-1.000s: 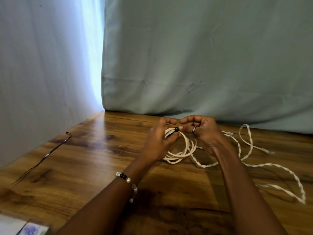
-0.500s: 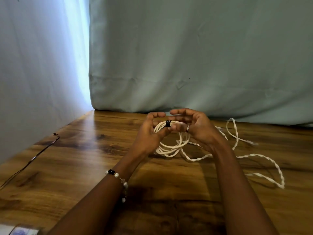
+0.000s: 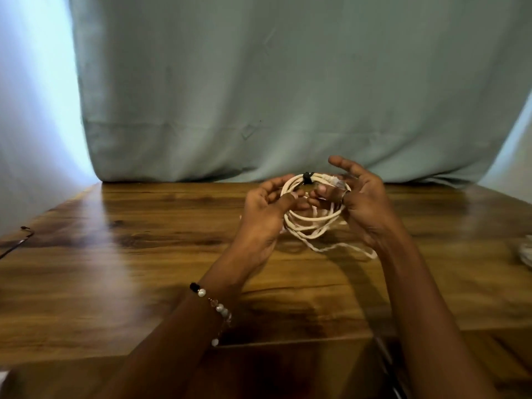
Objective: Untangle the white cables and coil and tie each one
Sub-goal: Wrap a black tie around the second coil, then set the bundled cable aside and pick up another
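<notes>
While the coiled white cable (image 3: pixel 313 223) is held up just above the wooden table (image 3: pixel 144 254), between both hands, a black tie (image 3: pixel 307 177) is seen wrapped round its top arc. The left hand (image 3: pixel 263 214) is curled, thumb and fingers pinching the coil's left side just below the tie. The right hand (image 3: pixel 362 203) is partly curled on the coil's right side, lower fingers closed round the loops, index finger stretched out free above; exact contact is blurred. A loose twisted white strand (image 3: pixel 339 249) trails from under the coil onto the table toward the right wrist. Another pale bundle (image 3: pixel 526 254) is cut by the right edge; what it is cannot be told.

Handling, judged: cable is light, soft, springy, so loops are likely to fan out if the pinch is let go before the tie is snug. Best held at the bunched loops right beside the tie, not at the connector end. The jacket looks smooth, so some slipping is likely.
</notes>
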`<action>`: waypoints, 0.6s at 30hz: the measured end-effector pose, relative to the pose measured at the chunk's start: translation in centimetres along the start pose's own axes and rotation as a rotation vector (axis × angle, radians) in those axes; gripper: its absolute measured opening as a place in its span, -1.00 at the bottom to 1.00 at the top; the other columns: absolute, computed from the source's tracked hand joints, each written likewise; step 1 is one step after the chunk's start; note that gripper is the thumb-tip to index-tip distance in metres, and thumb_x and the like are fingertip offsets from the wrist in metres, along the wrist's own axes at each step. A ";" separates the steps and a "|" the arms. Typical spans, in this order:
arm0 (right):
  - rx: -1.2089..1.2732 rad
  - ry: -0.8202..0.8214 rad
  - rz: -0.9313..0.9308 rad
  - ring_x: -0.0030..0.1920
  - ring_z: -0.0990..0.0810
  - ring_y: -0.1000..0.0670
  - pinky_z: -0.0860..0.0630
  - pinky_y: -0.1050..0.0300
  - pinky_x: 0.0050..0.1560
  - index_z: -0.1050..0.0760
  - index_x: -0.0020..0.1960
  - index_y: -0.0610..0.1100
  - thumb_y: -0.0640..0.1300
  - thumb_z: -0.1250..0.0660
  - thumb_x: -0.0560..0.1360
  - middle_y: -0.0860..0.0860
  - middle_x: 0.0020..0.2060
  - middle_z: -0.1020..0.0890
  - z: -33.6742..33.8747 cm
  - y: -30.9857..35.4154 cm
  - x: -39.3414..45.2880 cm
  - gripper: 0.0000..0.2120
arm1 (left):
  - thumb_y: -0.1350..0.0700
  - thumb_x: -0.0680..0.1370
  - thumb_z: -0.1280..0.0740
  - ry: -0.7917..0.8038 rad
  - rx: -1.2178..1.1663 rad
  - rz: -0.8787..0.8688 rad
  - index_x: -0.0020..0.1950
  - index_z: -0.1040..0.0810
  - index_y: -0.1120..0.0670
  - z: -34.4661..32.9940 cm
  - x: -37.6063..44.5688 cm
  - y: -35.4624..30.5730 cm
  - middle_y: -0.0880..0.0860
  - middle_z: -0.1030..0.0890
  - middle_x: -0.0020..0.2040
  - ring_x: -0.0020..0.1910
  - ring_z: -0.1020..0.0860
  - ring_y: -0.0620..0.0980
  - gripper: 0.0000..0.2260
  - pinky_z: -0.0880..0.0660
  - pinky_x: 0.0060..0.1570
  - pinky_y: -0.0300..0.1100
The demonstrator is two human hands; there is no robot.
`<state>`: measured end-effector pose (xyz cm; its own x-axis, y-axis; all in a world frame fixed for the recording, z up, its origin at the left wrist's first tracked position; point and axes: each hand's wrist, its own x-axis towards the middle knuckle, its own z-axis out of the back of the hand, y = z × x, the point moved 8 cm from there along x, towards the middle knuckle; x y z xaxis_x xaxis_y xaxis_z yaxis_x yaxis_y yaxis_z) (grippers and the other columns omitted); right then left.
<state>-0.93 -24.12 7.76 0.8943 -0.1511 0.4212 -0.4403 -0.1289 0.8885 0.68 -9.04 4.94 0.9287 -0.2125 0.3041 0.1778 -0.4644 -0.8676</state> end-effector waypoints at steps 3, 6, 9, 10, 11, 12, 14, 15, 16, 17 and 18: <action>-0.437 -0.085 0.079 -0.23 -0.60 0.01 -0.54 0.07 -0.18 -0.54 0.13 -0.20 -0.29 -0.37 0.50 -0.04 -0.21 -0.64 4.3 2.2 -1.4 -0.79 | 0.47 0.52 -0.23 -0.015 -0.071 -0.003 0.13 -0.54 0.19 -4.6 0.2 2.1 0.09 -0.64 -0.16 -0.29 -0.59 -0.09 -0.71 -0.58 -0.20 -0.21; -0.506 -0.131 -0.020 -0.38 -0.53 0.02 -0.48 0.16 -0.42 -0.50 0.11 -0.11 -0.18 -0.36 0.53 -0.05 -0.33 -0.59 9.4 3.5 -3.3 -0.83 | 0.53 0.48 -0.22 0.034 -0.117 0.089 0.20 -0.50 0.21 -9.5 0.1 4.3 0.10 -0.62 -0.15 -0.21 -0.60 -0.10 -0.63 -0.58 -0.21 -0.24; -0.394 -0.228 -0.137 -0.45 -0.54 0.01 -0.41 0.21 -0.56 -0.46 0.11 -0.19 -0.22 -0.43 0.47 -0.11 -0.38 -0.58 15.2 4.5 -4.8 -0.74 | 0.54 0.47 -0.24 0.109 -0.204 0.256 0.23 -0.45 0.23 -14.4 -0.2 6.8 0.18 -0.59 -0.12 -0.19 -0.59 0.00 -0.61 -0.59 -0.21 -0.21; -0.419 -0.248 -0.164 -0.47 -0.54 0.02 -0.42 0.22 -0.56 -0.49 0.09 -0.27 -0.24 -0.44 0.45 -0.12 -0.38 -0.57 17.1 4.7 -5.0 -0.75 | 0.53 0.47 -0.24 0.124 -0.208 0.312 0.19 -0.45 0.23 -16.0 -0.1 7.8 0.20 -0.59 -0.13 -0.26 -0.59 -0.01 -0.64 -0.59 -0.28 -0.23; -0.455 -0.267 -0.191 -0.49 -0.54 0.02 -0.44 0.22 -0.55 -0.51 0.06 -0.37 -0.25 -0.44 0.44 -0.13 -0.39 -0.56 18.8 4.9 -5.2 -0.73 | 0.51 0.48 -0.25 0.132 -0.180 0.354 0.13 -0.47 0.23 -17.2 0.0 8.7 0.20 -0.58 -0.15 -0.34 -0.59 -0.01 -0.70 -0.58 -0.34 -0.24; -0.483 -0.301 -0.221 -0.50 -0.53 0.02 -0.45 0.22 -0.54 -0.51 0.06 -0.46 -0.24 -0.45 0.43 -0.14 -0.39 -0.55 20.7 4.9 -5.6 -0.68 | 0.49 0.50 -0.25 0.142 -0.136 0.389 0.05 -0.49 0.23 -18.3 0.2 10.0 0.19 -0.57 -0.18 -0.38 -0.58 -0.01 -0.77 -0.57 -0.39 -0.25; -0.476 -0.383 -0.274 -0.51 -0.51 0.03 -0.47 0.23 -0.52 -0.49 0.06 -0.53 -0.25 -0.46 0.42 -0.13 -0.38 -0.53 24.1 4.6 -6.4 -0.62 | 0.42 0.53 -0.26 0.177 -0.006 0.447 -0.12 -0.52 0.19 -20.0 0.4 12.3 0.14 -0.57 -0.25 -0.39 -0.55 -0.01 -0.85 -0.54 -0.40 -0.24; -0.453 -0.436 -0.296 -0.52 -0.51 0.04 -0.47 0.24 -0.52 -0.51 0.04 -0.52 -0.26 -0.46 0.42 -0.12 -0.37 -0.52 25.8 4.4 -7.0 -0.65 | 0.39 0.54 -0.26 0.200 0.056 0.479 -0.16 -0.52 0.17 -20.7 0.3 13.4 0.11 -0.58 -0.30 -0.40 -0.55 -0.03 -0.83 -0.52 -0.35 -0.24; -0.424 -0.489 -0.315 -0.52 -0.51 0.05 -0.48 0.25 -0.52 -0.53 0.02 -0.50 -0.27 -0.46 0.42 -0.12 -0.36 -0.51 27.4 4.1 -7.6 -0.69 | 0.36 0.55 -0.25 0.214 0.100 0.511 -0.16 -0.52 0.13 -21.1 0.2 14.5 0.07 -0.59 -0.33 -0.41 -0.56 -0.05 -0.83 -0.50 -0.29 -0.23; -0.399 -0.537 -0.337 -0.51 -0.51 0.05 -0.49 0.25 -0.51 -0.53 0.00 -0.47 -0.29 -0.46 0.41 -0.12 -0.33 -0.50 28.9 3.7 -8.2 -0.72 | 0.33 0.56 -0.24 0.220 0.129 0.542 -0.13 -0.51 0.12 -21.3 0.1 15.2 0.07 -0.60 -0.31 -0.37 -0.56 -0.05 -0.84 -0.49 -0.24 -0.21; -0.387 -0.577 -0.363 -0.50 -0.52 0.06 -0.51 0.25 -0.50 -0.53 0.00 -0.43 -0.30 -0.45 0.42 -0.13 -0.29 -0.50 30.1 3.1 -8.7 -0.76 | 0.32 0.57 -0.23 0.218 0.137 0.562 -0.08 -0.50 0.12 -21.3 0.1 15.8 0.08 -0.60 -0.26 -0.32 -0.57 -0.04 -0.86 -0.50 -0.20 -0.19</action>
<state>-12.53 -52.74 1.40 0.7476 -0.6637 0.0251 0.0262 0.0671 0.9974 -3.31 -34.74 -0.38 0.8071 -0.5703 -0.1529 -0.2655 -0.1193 -0.9567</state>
